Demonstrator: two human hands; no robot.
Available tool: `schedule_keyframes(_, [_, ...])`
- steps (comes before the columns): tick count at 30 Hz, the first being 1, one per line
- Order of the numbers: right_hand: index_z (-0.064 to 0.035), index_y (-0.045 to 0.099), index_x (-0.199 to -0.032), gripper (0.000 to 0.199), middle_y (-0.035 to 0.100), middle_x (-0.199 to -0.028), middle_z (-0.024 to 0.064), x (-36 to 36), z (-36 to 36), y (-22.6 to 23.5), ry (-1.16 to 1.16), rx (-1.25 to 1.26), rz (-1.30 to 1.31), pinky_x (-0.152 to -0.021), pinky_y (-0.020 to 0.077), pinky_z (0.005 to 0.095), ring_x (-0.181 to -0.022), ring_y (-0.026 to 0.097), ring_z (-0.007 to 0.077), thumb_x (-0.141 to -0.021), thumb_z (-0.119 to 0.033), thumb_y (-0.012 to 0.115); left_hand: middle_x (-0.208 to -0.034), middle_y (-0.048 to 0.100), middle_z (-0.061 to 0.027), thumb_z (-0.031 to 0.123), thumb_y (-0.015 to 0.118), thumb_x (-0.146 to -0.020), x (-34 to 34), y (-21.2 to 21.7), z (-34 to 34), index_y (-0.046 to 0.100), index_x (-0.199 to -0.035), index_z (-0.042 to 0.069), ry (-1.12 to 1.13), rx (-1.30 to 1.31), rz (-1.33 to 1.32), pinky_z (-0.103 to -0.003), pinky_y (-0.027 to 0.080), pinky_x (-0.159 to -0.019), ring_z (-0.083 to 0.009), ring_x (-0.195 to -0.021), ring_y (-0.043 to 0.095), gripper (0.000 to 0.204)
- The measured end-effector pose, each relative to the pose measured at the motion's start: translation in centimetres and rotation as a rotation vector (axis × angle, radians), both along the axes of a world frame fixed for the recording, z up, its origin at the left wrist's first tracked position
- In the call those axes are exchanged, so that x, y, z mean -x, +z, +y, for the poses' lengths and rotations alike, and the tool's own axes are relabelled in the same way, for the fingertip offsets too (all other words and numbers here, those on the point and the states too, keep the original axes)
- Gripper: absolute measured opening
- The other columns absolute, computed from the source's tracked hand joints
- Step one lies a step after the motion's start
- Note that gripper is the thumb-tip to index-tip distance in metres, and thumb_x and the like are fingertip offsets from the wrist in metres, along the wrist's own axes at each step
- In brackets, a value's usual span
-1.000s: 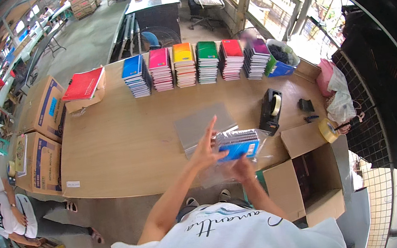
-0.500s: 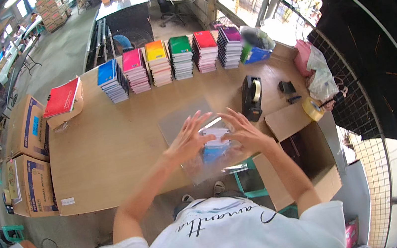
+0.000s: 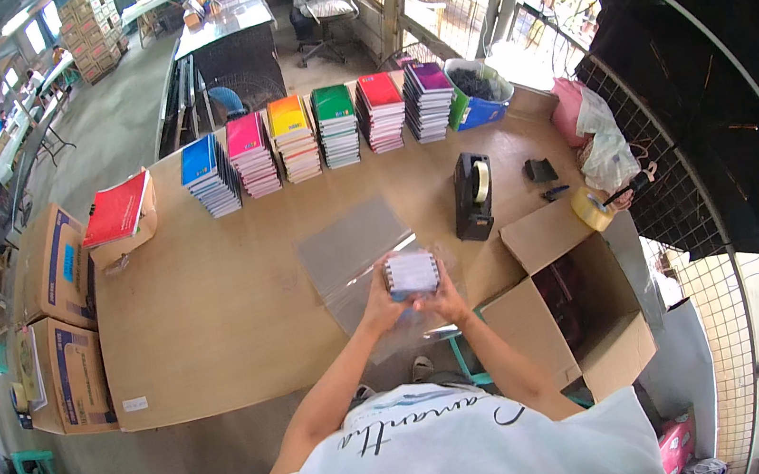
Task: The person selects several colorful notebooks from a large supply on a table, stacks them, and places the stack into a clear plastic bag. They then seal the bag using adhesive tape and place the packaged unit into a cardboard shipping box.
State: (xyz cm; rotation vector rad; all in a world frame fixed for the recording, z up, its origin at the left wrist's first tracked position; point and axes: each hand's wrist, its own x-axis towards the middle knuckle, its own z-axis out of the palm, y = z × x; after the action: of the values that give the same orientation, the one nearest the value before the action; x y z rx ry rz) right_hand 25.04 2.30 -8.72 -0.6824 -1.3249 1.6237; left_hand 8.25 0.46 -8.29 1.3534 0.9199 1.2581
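Note:
Between my two hands is a small stack of spiral notebooks (image 3: 412,273), its white page edges and dark bindings facing up. My left hand (image 3: 380,308) is closed round its left side, and my right hand (image 3: 445,299) grips the right side. Clear plastic shows around the stack and below my hands; whether it fully encloses the notebooks I cannot tell. Just beyond and to the left, flat clear plastic bags (image 3: 342,244) lie on the brown table (image 3: 208,317).
Colour-sorted notebook stacks (image 3: 336,128) line the table's far edge. A black tape dispenser (image 3: 473,205) stands right of my hands, near an open carton (image 3: 595,309) and a yellow tape roll (image 3: 592,208). Red notebooks (image 3: 119,209) and closed cartons (image 3: 76,373) are at left.
My hands, spread apart over the stack before, have come down and closed round its sides. The stack now shows its page edges upward. The view has shifted, and the person at lower left is out of it.

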Motion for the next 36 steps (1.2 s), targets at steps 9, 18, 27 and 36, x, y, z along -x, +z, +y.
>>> schedule_keyframes(9, [-0.0097, 0.058, -0.114, 0.069, 0.039, -0.141, 0.0167, -1.2, -0.6, 11.3, -0.376, -1.055, -1.037, -0.113, 0.0187, 0.0494, -0.138, 0.025, 0.0341, -0.057, -0.037, 0.086, -0.131, 0.033, -0.0173, 0.018, 0.083, -0.068, -1.5, 1.3, -2.9, 0.042, -0.126, 0.009, 0.623, -0.157, 0.277, -0.04, 0.041, -0.099, -0.0332, -0.119, 0.04, 0.072])
schedule_keyframes(18, [-0.0107, 0.071, -0.084, 0.024, 0.06, -0.111, 0.0079, 0.5, 3.3, 14.4, -0.432, -0.792, -1.301, -0.1, 0.0323, 0.048, -0.114, 0.049, 0.0294, -0.063, -0.02, 0.079, -0.128, 0.037, -0.0166, 0.017, 0.077, -0.071, 0.3, 2.8, -3.3, 0.058, -0.116, 0.017, 0.387, -0.444, 0.639, -0.047, 0.035, -0.099, -0.0358, -0.119, 0.04, 0.049])
schedule_keyframes(27, [-0.0077, 0.067, -0.086, 0.017, 0.065, -0.09, 0.009, -2.8, 6.7, 18.8, 0.51, -1.056, -1.137, -0.07, 0.0497, 0.0395, -0.082, 0.063, 0.0287, -0.069, -0.011, 0.07, -0.133, 0.041, -0.006, 0.028, 0.078, -0.067, 5.2, 5.9, 0.7, 0.05, -0.131, 0.024, -0.179, -0.667, 1.011, -0.047, 0.029, -0.106, -0.0291, -0.124, 0.039, 0.07])
schedule_keyframes(36, [-0.0086, 0.065, -0.078, 0.012, 0.061, -0.108, 0.0066, -1.4, 9.8, 12.7, 0.605, -1.08, -1.038, -0.078, 0.046, 0.0456, -0.099, 0.058, 0.0304, -0.069, -0.015, 0.071, -0.153, 0.02, -0.012, 0.039, 0.084, -0.058, 5.6, 6.8, 4.4, 0.037, -0.141, 0.043, -0.579, -0.597, 1.036, -0.049, 0.021, -0.113, -0.0329, -0.141, 0.021, 0.095])
